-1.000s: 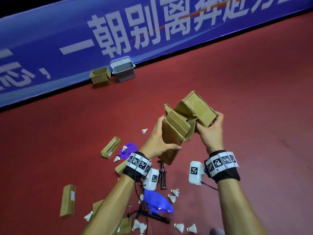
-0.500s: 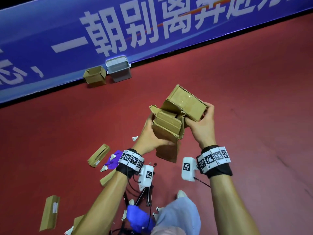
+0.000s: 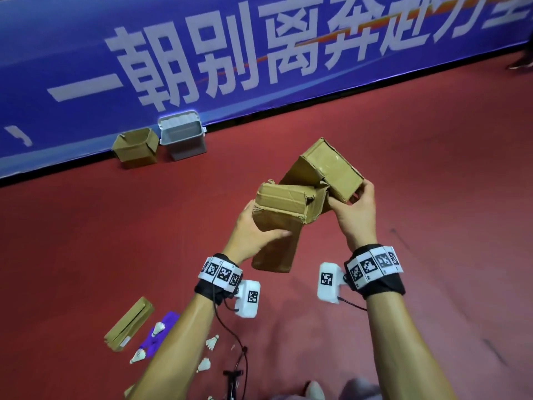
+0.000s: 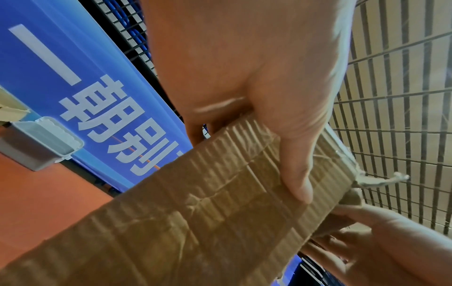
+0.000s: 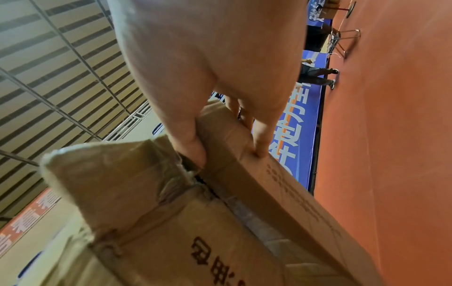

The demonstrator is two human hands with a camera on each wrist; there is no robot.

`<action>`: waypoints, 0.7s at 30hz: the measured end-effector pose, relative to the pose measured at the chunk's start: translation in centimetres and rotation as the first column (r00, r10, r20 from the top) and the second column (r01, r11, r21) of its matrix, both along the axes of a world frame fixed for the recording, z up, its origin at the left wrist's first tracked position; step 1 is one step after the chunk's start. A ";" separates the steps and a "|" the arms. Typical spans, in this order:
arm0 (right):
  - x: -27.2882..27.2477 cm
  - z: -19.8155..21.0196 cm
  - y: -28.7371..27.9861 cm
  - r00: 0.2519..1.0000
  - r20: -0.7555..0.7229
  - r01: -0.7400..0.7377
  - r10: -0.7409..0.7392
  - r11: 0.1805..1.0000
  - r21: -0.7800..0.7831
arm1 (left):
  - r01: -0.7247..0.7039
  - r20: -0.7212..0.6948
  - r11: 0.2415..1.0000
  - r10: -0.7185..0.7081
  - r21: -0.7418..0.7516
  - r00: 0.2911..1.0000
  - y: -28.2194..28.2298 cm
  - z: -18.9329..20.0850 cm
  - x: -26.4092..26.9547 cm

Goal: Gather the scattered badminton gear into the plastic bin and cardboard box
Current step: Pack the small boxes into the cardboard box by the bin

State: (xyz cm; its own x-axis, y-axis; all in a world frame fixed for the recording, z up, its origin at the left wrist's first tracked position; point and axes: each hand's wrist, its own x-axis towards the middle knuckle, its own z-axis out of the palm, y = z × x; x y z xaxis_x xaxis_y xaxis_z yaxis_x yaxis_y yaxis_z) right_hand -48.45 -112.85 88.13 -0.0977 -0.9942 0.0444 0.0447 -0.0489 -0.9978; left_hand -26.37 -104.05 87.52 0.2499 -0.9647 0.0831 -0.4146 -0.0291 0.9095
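Both hands carry a bundle of long brown shuttlecock cartons [image 3: 291, 203] above the red floor. My left hand [image 3: 253, 229] grips the lower cartons [image 4: 195, 212], thumb across the front face. My right hand [image 3: 354, 209] grips the upper carton [image 3: 328, 166] at its end, thumb and fingers pinching the cardboard [image 5: 220, 135]. Ahead by the blue banner stand the open cardboard box [image 3: 135, 147] and the grey plastic bin [image 3: 183, 135]. Another carton [image 3: 129, 323] and white shuttlecocks [image 3: 212, 342] lie on the floor at the lower left.
A blue banner [image 3: 259, 53] with white characters runs along the far side of the red floor [image 3: 432, 197]. A purple bag [image 3: 161, 330] lies under my left forearm. Black cable and a dark tool [image 3: 233, 379] lie near my feet. A person [image 5: 318, 74] stands far right.
The view has moved forward toward the bin and box, which look larger now. The scattered items have slid down and behind. Both hands keep hold of the cartons, held slightly flatter.
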 end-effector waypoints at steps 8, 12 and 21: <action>8.4 -1.8 -17.9 0.999 -0.015 -0.037 0.037 0.999 -0.004 | -0.182 -0.065 0.983 0.182 0.001 0.981 -15.9 0.0 8.2; 16.0 -2.8 -28.3 0.995 0.025 -0.096 0.095 0.995 0.028 | -0.269 -0.015 0.963 0.269 0.014 0.963 -24.1 0.3 13.3; 34.7 0.3 -49.0 0.936 -0.067 -0.344 0.345 0.939 0.027 | -0.648 -0.177 0.762 0.635 -0.017 0.752 -38.3 2.7 28.4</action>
